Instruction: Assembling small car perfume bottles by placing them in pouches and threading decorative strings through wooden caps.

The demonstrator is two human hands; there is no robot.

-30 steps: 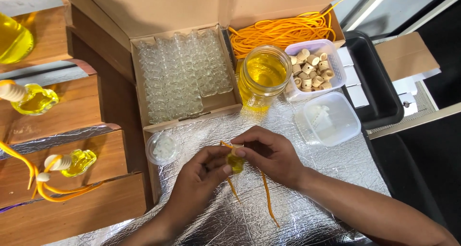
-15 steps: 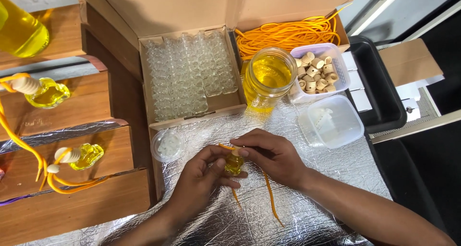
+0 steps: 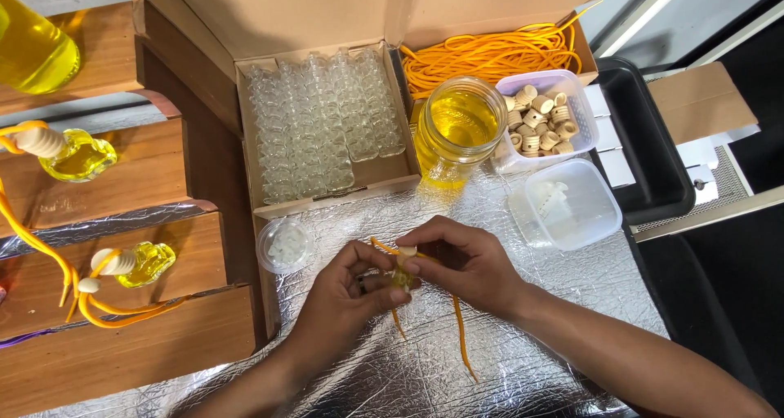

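Centre frame, above foil-covered counter (image 3: 523, 377): left hand (image 3: 347, 291) and right hand (image 3: 469, 263) pinch small yellow-filled bottle (image 3: 401, 277) with orange cord (image 3: 459, 336). Likely risk: slippery glass slips, oil spills; open jar (image 3: 459, 128) just beyond could tip if knocked.

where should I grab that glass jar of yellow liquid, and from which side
Grip the glass jar around its side wall below the rim, probably coming from the near side over the foil. It stands upright and open, so keep it level; the cork tub and box crowd its flanks.
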